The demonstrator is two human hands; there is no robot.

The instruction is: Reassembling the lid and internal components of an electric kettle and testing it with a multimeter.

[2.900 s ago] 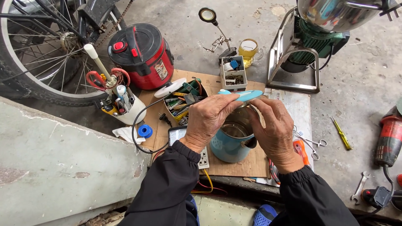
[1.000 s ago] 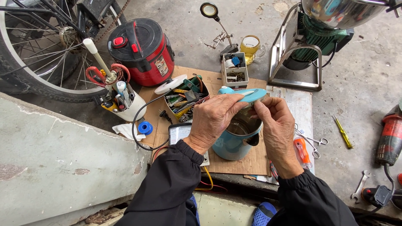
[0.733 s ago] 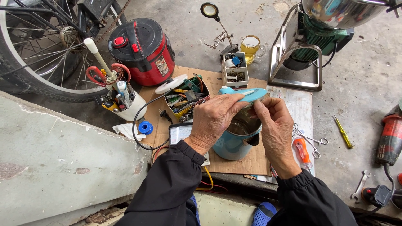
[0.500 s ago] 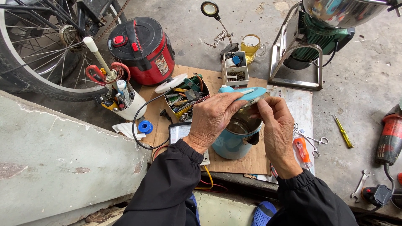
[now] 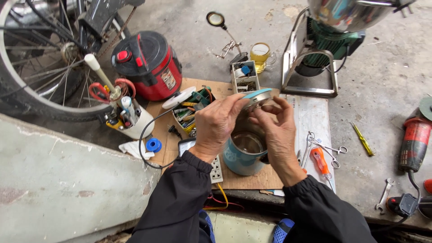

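Note:
A teal electric kettle [image 5: 240, 158] stands open on a brown board [image 5: 252, 177], its steel inside showing. Above it both hands hold the kettle's teal lid [image 5: 256, 94], raised over the mouth. My left hand [image 5: 217, 123] grips the lid's left side with thumb and fingers. My right hand [image 5: 278, 129] pinches the lid's underside from the right, over the kettle's rim. Black sleeves cover both forearms.
A red rice cooker [image 5: 146, 63], a white cup of tools [image 5: 126, 119], a parts box [image 5: 191, 110], a blue tape roll [image 5: 154, 145] and a power strip [image 5: 216, 168] lie left. Orange screwdriver [image 5: 320, 161], forceps [image 5: 333, 147], angle grinder [image 5: 411, 139] and wrench [image 5: 384, 196] lie right. Bicycle wheel [image 5: 36, 67] far left.
Both hands stay on the lid above the kettle; the right hand's fingers have shifted slightly along the lid's underside. The kettle has not moved.

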